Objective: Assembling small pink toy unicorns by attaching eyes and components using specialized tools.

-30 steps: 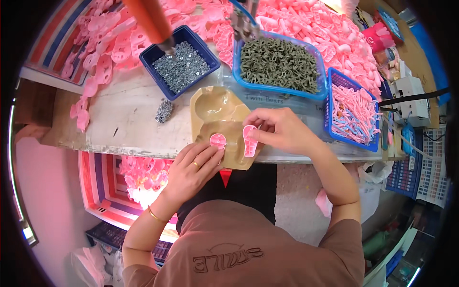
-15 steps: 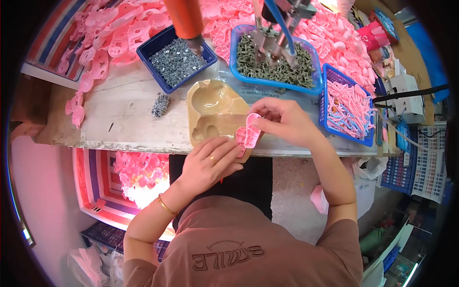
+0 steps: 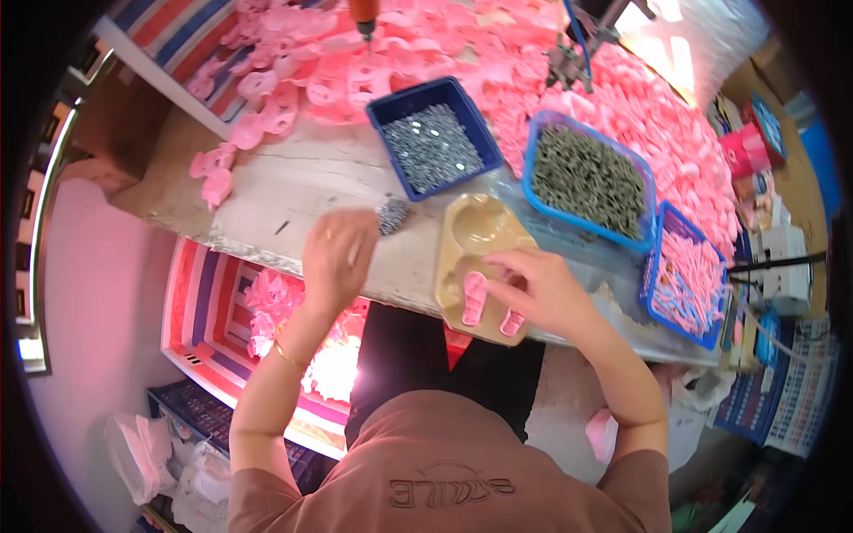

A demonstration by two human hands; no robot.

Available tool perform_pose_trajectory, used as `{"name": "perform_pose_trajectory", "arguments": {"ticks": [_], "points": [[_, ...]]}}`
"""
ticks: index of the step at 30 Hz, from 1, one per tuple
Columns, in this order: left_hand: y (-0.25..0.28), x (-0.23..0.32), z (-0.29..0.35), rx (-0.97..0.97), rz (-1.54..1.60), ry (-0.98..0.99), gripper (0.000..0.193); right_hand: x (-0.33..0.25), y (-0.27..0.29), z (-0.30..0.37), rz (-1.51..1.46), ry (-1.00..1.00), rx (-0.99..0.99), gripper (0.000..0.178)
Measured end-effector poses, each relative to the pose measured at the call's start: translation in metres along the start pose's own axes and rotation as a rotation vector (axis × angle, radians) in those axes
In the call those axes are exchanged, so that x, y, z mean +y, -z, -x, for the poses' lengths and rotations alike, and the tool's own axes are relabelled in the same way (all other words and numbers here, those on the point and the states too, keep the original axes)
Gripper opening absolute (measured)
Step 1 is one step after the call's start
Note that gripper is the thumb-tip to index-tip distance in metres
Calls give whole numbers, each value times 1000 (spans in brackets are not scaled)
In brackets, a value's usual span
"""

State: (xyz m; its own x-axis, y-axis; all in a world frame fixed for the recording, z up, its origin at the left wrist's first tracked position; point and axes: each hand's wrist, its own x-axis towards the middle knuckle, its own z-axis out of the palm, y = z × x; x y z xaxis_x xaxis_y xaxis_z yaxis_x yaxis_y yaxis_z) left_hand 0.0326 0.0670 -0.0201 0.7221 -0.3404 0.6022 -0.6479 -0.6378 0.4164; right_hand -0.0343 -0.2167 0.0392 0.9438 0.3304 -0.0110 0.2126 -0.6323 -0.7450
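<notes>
A tan moulded holder [image 3: 451, 235] with rounded hollows lies at the table's front edge. In its near hollow sits a ribbed pink plastic part [image 3: 474, 298]; a second bit of pink plastic [image 3: 512, 322] shows below my right hand, and I cannot tell whether they join. My right hand [image 3: 544, 289] reaches over the holder from the right, thumb and fingertips closed at the upper end of the pink part. Away to the left, my left hand [image 3: 338, 258] is raised beside a small heap of grey screws [image 3: 393, 215]. Motion smears its fingers, so any grip is hidden.
Behind stand a dark blue bin [image 3: 410, 184] of small metal pieces and a blue tub [image 3: 530, 178] of dark green pieces. A blue basket [image 3: 650, 298] holds pink and blue strips. An orange power tool [image 3: 363, 12] and a metal fixture [image 3: 569, 67] hang over heaped pink parts [image 3: 684, 151].
My left hand has left the holder and moved left towards the screw heap. The pink part, lifted over the holder's right edge before, now lies in its hollow. The view has swung.
</notes>
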Motion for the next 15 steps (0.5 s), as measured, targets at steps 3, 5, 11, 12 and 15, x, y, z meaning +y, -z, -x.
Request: {"name": "perform_pose_trajectory", "arguments": {"ticks": [3,5,11,12,15], "points": [[-5,-56,-49,111,-143,32,30,-1,5,3,-57,-85,7,26],[-8,-92,-82,151,-287,-27,39,-1,2,2,-37,-76,5,26],[-1,-146,-135,-255,-518,35,24,-10,-6,4,-84,-84,-95,23],[3,-144,-139,-248,-516,34,24,-12,-5,4,-116,-122,-107,23],[24,-123,-149,-134,-615,-230,24,-9,-5,4,-200,-192,-123,21]]}}
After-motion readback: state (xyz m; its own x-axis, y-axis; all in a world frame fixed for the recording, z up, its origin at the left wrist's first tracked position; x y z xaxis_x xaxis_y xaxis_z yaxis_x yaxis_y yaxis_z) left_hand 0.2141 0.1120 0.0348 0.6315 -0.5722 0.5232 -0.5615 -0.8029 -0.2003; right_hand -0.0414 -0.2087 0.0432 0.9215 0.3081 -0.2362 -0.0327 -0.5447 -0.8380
